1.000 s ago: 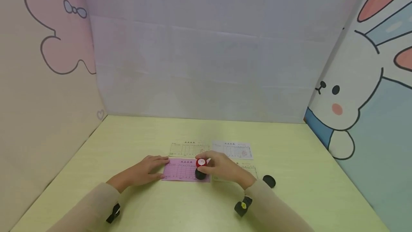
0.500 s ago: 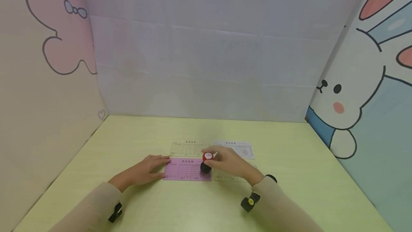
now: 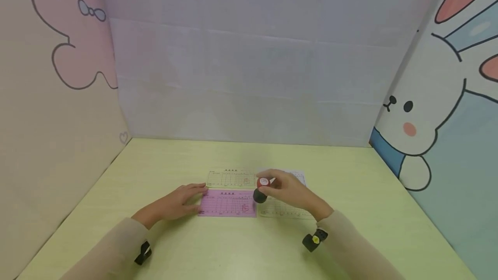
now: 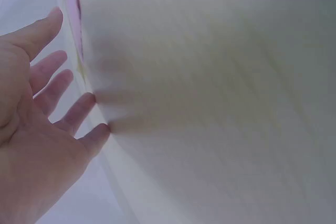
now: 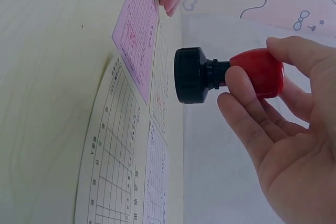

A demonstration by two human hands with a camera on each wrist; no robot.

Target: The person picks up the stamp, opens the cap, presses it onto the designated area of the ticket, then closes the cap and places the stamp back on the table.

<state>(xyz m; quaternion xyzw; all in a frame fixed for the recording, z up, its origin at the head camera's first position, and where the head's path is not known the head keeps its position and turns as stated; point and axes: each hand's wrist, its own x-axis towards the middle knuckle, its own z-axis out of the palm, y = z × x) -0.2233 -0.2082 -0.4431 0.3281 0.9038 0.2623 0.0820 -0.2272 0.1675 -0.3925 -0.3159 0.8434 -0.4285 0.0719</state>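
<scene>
Since the stamp (image 5: 212, 73) is clear of the paper, over the border between the pink slip (image 3: 225, 204) and the lower yellow slip (image 3: 284, 211), my right hand (image 3: 292, 190) bears all its weight, which I judge to be slight. It looks stiff throughout, hard plastic at a guess, and unlikely to break. The red handle (image 5: 262, 61) has a smooth sheen, so it may slide a little under dry skin, but it swells before narrowing towards the base (image 5: 190, 75), and that bulge is where I'd take hold. The wide black base I'd leave alone: its underside faces the slips and may be inked, and its breadth could make the stamp tip if I pinched too near the top. The slips are another matter: thin, limp, easily creased or smudged, best handled by a bare edge away from the red mark (image 3: 246, 208).

My right fingers are bent around the handle, pinching it from opposite sides, with the base pointing down at the table (image 3: 233, 245). That forearm reaches in from the near right, wrist above the table. My left hand (image 3: 183, 202) holds nothing; its fingers are spread and nearly straight, tips at the pink slip's left edge. Whether they press or merely rest there, I can't tell.
</scene>
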